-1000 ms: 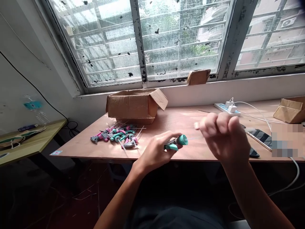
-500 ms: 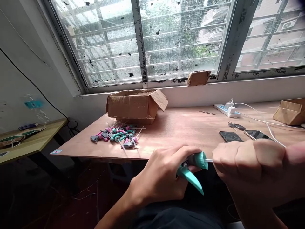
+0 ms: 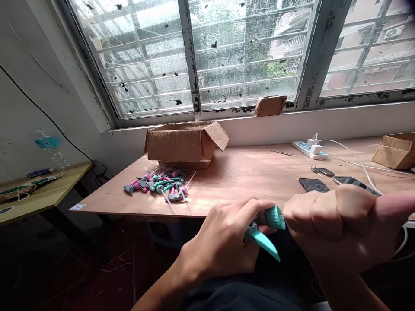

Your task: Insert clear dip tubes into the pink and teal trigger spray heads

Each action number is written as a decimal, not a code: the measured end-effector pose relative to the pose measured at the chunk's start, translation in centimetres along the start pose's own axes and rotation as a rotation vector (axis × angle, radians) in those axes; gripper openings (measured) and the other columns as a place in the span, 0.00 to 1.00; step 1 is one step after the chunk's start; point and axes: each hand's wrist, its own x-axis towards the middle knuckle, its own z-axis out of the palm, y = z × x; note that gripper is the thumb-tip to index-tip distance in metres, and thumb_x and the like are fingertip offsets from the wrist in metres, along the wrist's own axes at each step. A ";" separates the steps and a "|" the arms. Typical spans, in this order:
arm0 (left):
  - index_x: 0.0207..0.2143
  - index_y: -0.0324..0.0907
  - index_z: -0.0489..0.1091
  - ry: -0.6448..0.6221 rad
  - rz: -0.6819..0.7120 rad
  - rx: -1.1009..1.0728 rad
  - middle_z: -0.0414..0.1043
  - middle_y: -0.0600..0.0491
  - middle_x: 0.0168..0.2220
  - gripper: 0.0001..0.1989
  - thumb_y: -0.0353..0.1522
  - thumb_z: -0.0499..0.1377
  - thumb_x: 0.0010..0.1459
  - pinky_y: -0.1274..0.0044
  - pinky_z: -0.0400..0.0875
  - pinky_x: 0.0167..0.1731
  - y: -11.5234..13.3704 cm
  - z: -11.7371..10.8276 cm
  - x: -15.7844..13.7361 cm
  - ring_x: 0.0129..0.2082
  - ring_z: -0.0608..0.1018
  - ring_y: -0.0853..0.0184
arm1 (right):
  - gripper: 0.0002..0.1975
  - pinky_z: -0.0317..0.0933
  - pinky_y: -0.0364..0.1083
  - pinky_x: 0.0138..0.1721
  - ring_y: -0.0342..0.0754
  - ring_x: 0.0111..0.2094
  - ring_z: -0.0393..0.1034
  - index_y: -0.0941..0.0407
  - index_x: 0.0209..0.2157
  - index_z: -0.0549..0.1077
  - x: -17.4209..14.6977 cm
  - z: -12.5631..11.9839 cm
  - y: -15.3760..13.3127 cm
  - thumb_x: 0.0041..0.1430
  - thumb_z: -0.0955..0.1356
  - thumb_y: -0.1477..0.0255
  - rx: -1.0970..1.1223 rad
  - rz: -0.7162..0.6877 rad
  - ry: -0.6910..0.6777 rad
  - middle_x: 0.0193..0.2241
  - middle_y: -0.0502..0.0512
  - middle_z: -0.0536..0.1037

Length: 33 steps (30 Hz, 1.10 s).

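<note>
My left hand (image 3: 223, 237) is wrapped round a spray-bottle trigger head (image 3: 264, 242). Its turquoise trigger points down to the right, and the ribbed turquoise collar sticks out past my fingers. Right up against the collar is my right hand (image 3: 337, 224), closed in a fist. The thin white dip tube runs from the collar into that fist and is almost wholly hidden now. On the table's left part lies a pile of trigger heads (image 3: 162, 183) in turquoise, pink and grey, several with white tubes sticking out.
Behind the pile stands an open cardboard box (image 3: 175, 144). A power strip (image 3: 309, 151) with white cables, keys (image 3: 322, 171) and two phones (image 3: 313, 185) lie on the right of the wooden table (image 3: 246, 172). Another carton (image 3: 394, 151) is at the far right.
My right fist has moved left along the tube, up to the collar, so the stretch of tube between them no longer shows. My left hand shifted slightly right with the trigger head.
</note>
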 end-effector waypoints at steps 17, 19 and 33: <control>0.55 0.45 0.70 -0.078 -0.072 -0.032 0.81 0.51 0.46 0.17 0.30 0.62 0.63 0.77 0.74 0.41 -1.7 -1.0 0.1 0.41 0.82 0.66 | 0.25 0.50 0.46 0.16 0.44 0.13 0.47 0.51 0.23 0.59 0.7 -1.5 0.7 0.69 0.60 0.50 -0.124 0.048 -0.119 0.12 0.44 0.48; 0.54 0.47 0.71 -0.046 -0.113 0.022 0.82 0.53 0.45 0.17 0.32 0.62 0.63 0.78 0.73 0.41 -3.2 -2.0 0.2 0.40 0.83 0.67 | 0.17 0.63 0.49 0.24 0.49 0.21 0.64 0.48 0.33 0.69 1.1 -2.0 0.7 0.66 0.64 0.50 -0.258 0.008 -0.140 0.18 0.48 0.64; 0.55 0.40 0.70 0.153 -0.962 0.573 0.77 0.41 0.54 0.23 0.38 0.58 0.59 0.65 0.72 0.46 -24.0 -12.4 -7.7 0.52 0.78 0.47 | 0.30 0.43 0.66 0.68 0.74 0.68 0.51 0.54 0.58 0.71 -3.7 -22.5 -2.6 0.64 0.65 0.49 -1.739 0.213 0.171 0.66 0.71 0.61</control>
